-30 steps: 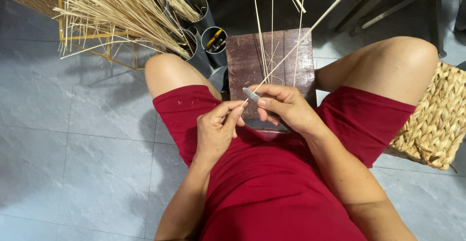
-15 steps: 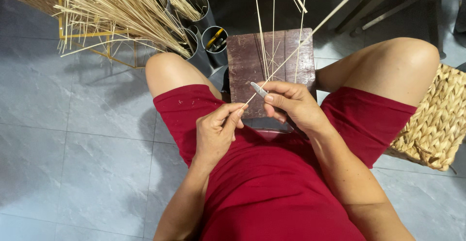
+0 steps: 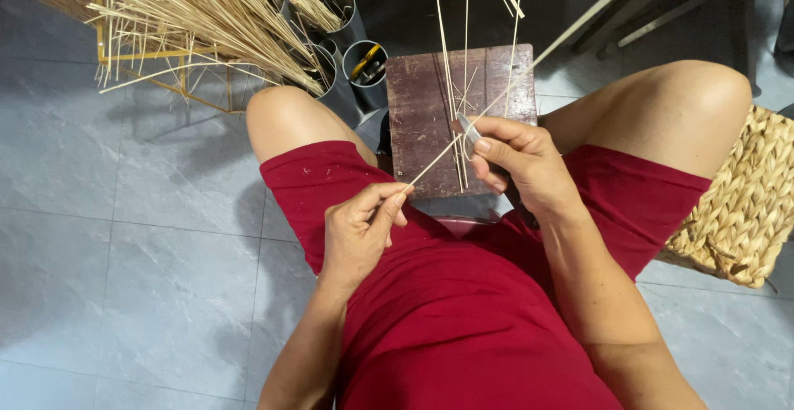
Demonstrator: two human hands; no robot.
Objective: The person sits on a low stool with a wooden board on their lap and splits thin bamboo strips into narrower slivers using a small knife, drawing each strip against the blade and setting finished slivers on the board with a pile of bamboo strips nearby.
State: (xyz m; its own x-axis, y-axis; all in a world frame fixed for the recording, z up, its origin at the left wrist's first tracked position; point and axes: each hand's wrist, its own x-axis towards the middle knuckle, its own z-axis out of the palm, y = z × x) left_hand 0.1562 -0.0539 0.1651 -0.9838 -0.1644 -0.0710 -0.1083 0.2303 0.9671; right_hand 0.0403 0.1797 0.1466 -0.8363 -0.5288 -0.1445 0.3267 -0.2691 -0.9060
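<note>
Risk of slicing a fingertip: right hand (image 3: 521, 162) clenching small knife (image 3: 468, 133) over near edge of wooden block (image 3: 430, 112), left hand (image 3: 357, 232) pinching thin cane strip (image 3: 529, 67) running far-right; possibly snapping under uneven pull.

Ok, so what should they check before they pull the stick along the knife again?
1. Left hand pinches the near end of the thin stick between thumb and fingers: ok.
2. Right hand holds the small blade firmly: ok.
3. Blade touches the stick at the thumb: looks ok, though the exact contact is too small to tell.
4. Right thumb clear of the cutting edge: cannot tell, the thumb sits right by it.
5. Stick runs straight and free out past the wooden block: ok.
6. Bare knees out of the stick's path: ok, both lie to the sides.
</note>
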